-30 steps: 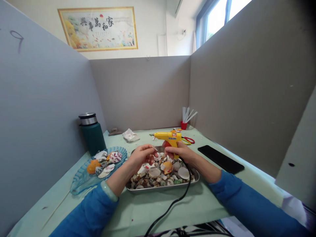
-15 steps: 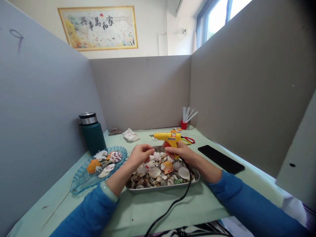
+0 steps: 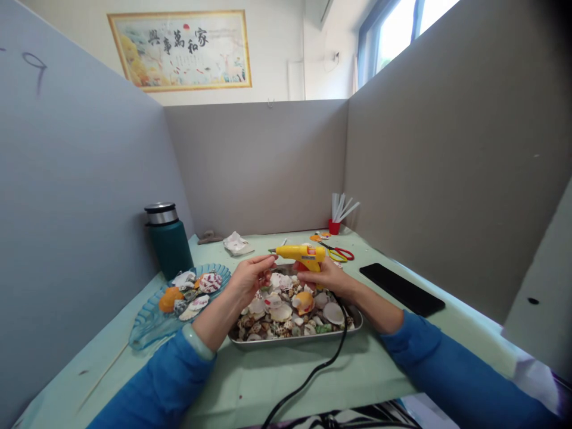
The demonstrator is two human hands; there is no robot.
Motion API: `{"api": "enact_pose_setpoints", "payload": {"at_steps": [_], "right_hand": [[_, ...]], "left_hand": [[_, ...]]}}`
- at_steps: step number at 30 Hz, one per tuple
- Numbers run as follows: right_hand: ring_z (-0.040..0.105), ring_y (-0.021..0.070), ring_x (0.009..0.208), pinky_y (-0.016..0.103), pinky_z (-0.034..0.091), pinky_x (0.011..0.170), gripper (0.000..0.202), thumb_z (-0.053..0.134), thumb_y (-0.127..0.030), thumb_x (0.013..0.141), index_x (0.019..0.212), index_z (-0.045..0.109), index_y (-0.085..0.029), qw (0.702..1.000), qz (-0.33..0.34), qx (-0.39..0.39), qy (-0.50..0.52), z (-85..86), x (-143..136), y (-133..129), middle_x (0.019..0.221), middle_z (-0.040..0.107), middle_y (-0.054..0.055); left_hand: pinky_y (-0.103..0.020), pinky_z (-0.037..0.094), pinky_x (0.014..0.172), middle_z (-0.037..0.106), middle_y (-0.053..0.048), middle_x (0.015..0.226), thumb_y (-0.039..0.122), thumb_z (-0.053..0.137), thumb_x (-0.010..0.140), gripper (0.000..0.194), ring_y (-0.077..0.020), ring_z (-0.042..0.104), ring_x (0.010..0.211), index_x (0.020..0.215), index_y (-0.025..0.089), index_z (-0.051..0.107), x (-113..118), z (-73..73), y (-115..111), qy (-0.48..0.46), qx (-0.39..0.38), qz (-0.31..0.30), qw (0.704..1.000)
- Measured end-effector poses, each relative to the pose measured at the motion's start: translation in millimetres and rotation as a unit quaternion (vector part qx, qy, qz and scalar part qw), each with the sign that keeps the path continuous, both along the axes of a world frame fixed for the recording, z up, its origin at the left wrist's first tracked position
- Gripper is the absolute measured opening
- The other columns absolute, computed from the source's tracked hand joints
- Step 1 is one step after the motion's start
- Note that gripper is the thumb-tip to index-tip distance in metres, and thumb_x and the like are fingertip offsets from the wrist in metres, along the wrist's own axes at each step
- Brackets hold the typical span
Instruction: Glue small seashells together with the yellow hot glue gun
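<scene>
A yellow glue gun [image 3: 301,254] is gripped in my right hand [image 3: 328,276], its nozzle pointing left. My left hand [image 3: 250,279] is pinched close to the nozzle; what its fingertips hold, if anything, is too small or hidden to make out. Beneath both hands lies a metal tray [image 3: 295,341] full of mixed seashells [image 3: 281,313]. From the gun's handle a black cord [image 3: 328,360] runs over the tray's front rim toward me. To the left, a blue glass dish [image 3: 149,325] bears several larger shells, orange, white and striped.
Behind the dish stands a green bottle [image 3: 168,247]. Crumpled paper [image 3: 236,243] lies at the back. Scissors [image 3: 340,254] and a red cup [image 3: 334,227] of glue sticks are back right, with a black flat slab [image 3: 402,289] nearer. A thin stick [image 3: 102,376] lies front left. Grey panels enclose three sides.
My left hand has risen a little toward the nozzle. The glue gun has shifted slightly down and left, bringing its tip right by my left fingertips.
</scene>
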State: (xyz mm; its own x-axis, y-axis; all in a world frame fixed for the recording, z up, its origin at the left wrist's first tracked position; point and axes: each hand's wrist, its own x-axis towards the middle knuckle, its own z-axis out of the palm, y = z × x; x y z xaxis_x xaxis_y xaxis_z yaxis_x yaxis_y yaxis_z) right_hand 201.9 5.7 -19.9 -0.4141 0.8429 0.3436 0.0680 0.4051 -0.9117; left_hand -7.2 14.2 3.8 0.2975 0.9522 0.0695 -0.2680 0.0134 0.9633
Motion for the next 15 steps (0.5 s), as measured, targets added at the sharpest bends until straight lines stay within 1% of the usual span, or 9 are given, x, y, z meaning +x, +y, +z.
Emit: {"api": "enact_pose_setpoints", "payload": {"at_steps": [3,7,15], "right_hand": [[0.047,0.0072,0.047,0.019,0.041,0.044,0.034,0.068,-0.036,0.071,0.094,0.058,-0.013,1.0,-0.01,0.003,-0.006,-1.1,-0.3,0.9,0.063,0.058,-0.001],[0.047,0.0069,0.045,0.019,0.041,0.044,0.031,0.067,-0.035,0.071,0.092,0.059,-0.014,1.0,-0.014,0.009,-0.008,-1.7,-0.9,0.7,0.063,0.058,-0.001],[0.046,0.0065,0.044,0.019,0.039,0.043,0.03,0.068,-0.034,0.07,0.091,0.058,-0.015,1.0,-0.01,0.004,0.006,-0.4,-1.7,-0.4,0.061,0.058,-0.002]], "left_hand": [[-0.017,0.03,0.041,0.055,0.0,0.063,0.03,0.077,0.059,0.03,-0.003,0.043,0.045,0.08,0.011,0.067,-0.1,-0.2,0.4,0.001,0.0,0.001,1.0],[-0.017,0.029,0.041,0.056,0.001,0.063,0.03,0.076,0.059,0.028,-0.003,0.042,0.044,0.075,0.011,0.065,-0.2,-0.9,1.3,-0.002,0.002,-0.001,1.0],[-0.017,0.029,0.041,0.056,0.002,0.061,0.031,0.071,0.063,0.029,-0.0027,0.041,0.042,0.084,0.011,0.067,-0.1,0.2,2.0,0.009,-0.023,0.002,1.0]]}}
